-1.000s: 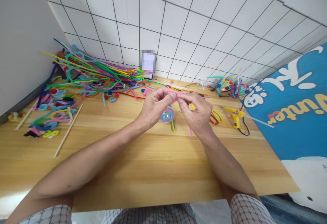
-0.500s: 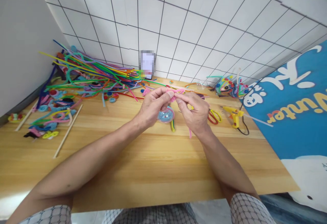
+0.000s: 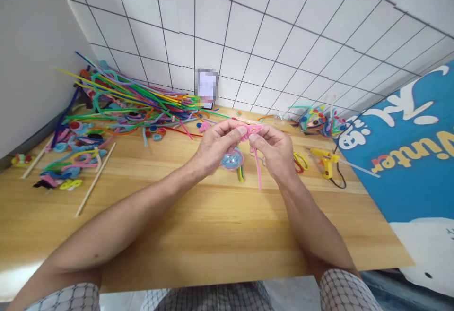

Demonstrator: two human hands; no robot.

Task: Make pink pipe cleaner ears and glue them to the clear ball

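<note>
Between my two hands is a pink pipe cleaner [image 3: 258, 164], bent into a loop at the top, with one straight end hanging down toward the table. My left hand [image 3: 217, 148] pinches the bunched part of it between thumb and forefinger. Closed on the loop's other side, my right hand [image 3: 278, 152] holds it near the hanging end. Below and behind the hands sits a clear round container [image 3: 231, 160] with something light blue in it. Beside it lies a short yellow-green piece [image 3: 240, 174]. Scissors with red and yellow handles [image 3: 301, 163] lie partly hidden by my right hand.
A heap of coloured pipe cleaners [image 3: 142, 96] fills the back left. Craft pieces [image 3: 71, 169] and a wooden stick [image 3: 95, 178] lie at left. A phone [image 3: 206, 88] leans on the tiled wall. A yellow glue gun [image 3: 329, 163] and decorated colourful objects [image 3: 314, 121] are at right.
The pink loop between my fingers has turned to face me more openly. Its loose end now hangs in front of my right hand, where before it showed mostly below.
</note>
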